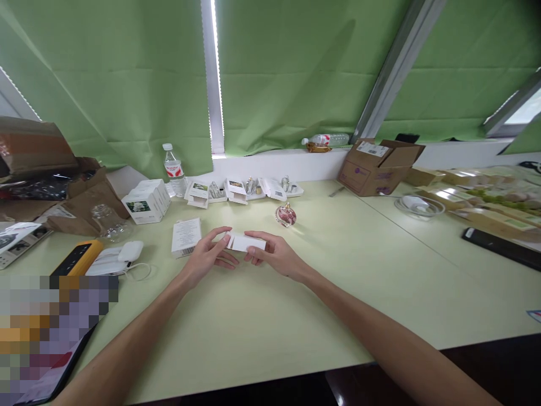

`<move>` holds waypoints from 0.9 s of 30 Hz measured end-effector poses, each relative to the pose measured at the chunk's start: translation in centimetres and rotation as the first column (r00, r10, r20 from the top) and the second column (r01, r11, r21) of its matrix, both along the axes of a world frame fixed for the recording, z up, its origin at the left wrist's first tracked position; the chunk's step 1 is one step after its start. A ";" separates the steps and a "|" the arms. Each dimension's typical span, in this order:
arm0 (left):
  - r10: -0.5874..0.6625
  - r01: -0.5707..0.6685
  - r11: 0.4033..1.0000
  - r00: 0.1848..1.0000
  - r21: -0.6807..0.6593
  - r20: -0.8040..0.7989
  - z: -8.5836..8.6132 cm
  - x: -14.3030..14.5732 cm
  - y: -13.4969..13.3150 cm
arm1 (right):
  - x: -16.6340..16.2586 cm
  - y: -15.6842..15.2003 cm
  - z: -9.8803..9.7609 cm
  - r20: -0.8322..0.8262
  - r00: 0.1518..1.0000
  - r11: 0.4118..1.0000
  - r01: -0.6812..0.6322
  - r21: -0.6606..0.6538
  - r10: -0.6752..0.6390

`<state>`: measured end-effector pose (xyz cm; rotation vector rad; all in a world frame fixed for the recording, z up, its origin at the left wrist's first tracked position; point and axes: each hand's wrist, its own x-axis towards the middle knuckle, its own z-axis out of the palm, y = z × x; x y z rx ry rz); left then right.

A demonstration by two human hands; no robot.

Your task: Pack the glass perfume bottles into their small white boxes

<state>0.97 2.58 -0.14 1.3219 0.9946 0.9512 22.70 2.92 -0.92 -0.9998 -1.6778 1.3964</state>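
Between my two hands, just above the table, is a small white box (248, 243). My left hand (212, 251) pinches its left end, thumb on top near what looks like a flap. Around the right end, the thumb and fingers of my right hand (273, 251) are closed. A larger white box (186, 237) with printed text and a barcode lies left of my left hand. Beyond my right hand stands a round glass bottle (286, 215) with a pink, ornate look. What the small box contains is hidden.
Opened white boxes (198, 194) with small glass bottles line the back edge. Stacked white boxes (146, 202), a water bottle (174, 171) and a glass jar (110, 223) stand left. A cardboard carton (372, 169) and a coiled white cable (418, 205) are at the right.
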 end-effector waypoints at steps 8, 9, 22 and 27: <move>0.028 -0.021 0.994 0.998 0.110 -0.063 0.0 0.2 -0.2 | 0.0 0.1 -0.1 -0.003 1.000 0.999 -0.028 -0.019 0.028; 0.032 -0.024 0.992 0.997 0.122 -0.064 -0.1 0.2 -0.2 | 0.0 0.1 -0.1 -0.001 0.999 0.999 -0.032 -0.014 0.032; 0.075 -0.076 0.997 0.997 0.034 0.018 -0.2 0.3 0.0 | -0.1 0.0 -0.3 0.131 0.990 0.990 0.038 0.135 -0.056; -0.028 0.028 1.000 0.999 0.002 -0.018 -0.1 0.4 -0.4 | -0.1 -0.2 0.0 0.127 0.991 0.993 0.021 0.119 -0.037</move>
